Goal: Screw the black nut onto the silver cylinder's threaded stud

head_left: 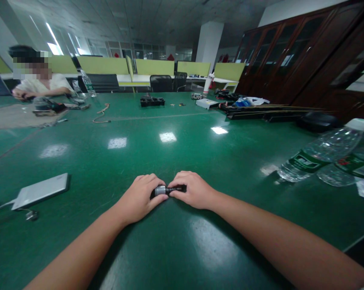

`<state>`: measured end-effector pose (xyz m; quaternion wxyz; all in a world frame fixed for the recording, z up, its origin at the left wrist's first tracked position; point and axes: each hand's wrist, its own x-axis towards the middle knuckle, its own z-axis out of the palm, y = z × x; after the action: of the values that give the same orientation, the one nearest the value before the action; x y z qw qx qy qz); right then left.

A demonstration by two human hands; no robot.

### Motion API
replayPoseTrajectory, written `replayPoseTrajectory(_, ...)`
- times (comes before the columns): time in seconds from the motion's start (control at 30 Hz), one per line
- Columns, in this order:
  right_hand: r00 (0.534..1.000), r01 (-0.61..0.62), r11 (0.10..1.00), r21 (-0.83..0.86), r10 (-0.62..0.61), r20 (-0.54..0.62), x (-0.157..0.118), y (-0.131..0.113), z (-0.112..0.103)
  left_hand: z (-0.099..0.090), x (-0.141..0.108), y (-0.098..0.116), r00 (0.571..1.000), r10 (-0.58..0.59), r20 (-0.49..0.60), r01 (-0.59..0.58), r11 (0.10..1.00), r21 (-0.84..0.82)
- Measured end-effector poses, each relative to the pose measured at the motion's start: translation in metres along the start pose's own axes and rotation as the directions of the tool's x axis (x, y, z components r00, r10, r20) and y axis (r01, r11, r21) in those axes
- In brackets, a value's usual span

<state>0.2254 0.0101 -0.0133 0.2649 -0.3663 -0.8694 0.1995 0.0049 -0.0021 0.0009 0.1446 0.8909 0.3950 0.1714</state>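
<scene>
Between my two hands, just above the green table [133, 149], lies a short black and silver cylindrical piece [160, 190] with a thinner, ribbed dark shaft on its right. My left hand [139, 198] is closed around the thick silver and black end, thumb in front and fingers behind. The fingertips of my right hand [196, 191] pinch the thin dark end. Both hands nearly meet at the middle of the piece. Its exact kind is too small to make out, and the fingers cover part of each end.
A white power bank-like slab [43, 191] with a cable lies left. Clear plastic bottles [316, 159] stand at right. Farther back are a black tray-like part [152, 101], a cord [102, 113] and black bars [254, 110]. Another person [43, 80] sits at the far left.
</scene>
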Motion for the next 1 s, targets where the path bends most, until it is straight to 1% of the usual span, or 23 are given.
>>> replayPoseTrajectory(0.47, 1.000, 0.005, 0.999, -0.046, -0.005, -0.015, -0.003, 0.004, -0.005, -0.001, 0.000, 0.001, 0.999, -0.028, 0.020, 0.027, 1.000, 0.015)
replayPoseTrajectory(0.7, 0.999, -0.035, 0.998, -0.060, 0.035, 0.002, -0.003, 0.003, -0.008, -0.001, 0.001, 0.002, 0.999, -0.030, 0.013, 0.030, 1.000, 0.007)
replayPoseTrajectory(1.0, 0.999, -0.052, 0.996, -0.067, 0.052, -0.008, -0.004, 0.004, -0.011, -0.002, -0.001, 0.002, 0.999, -0.043, 0.011, 0.043, 0.999, 0.003)
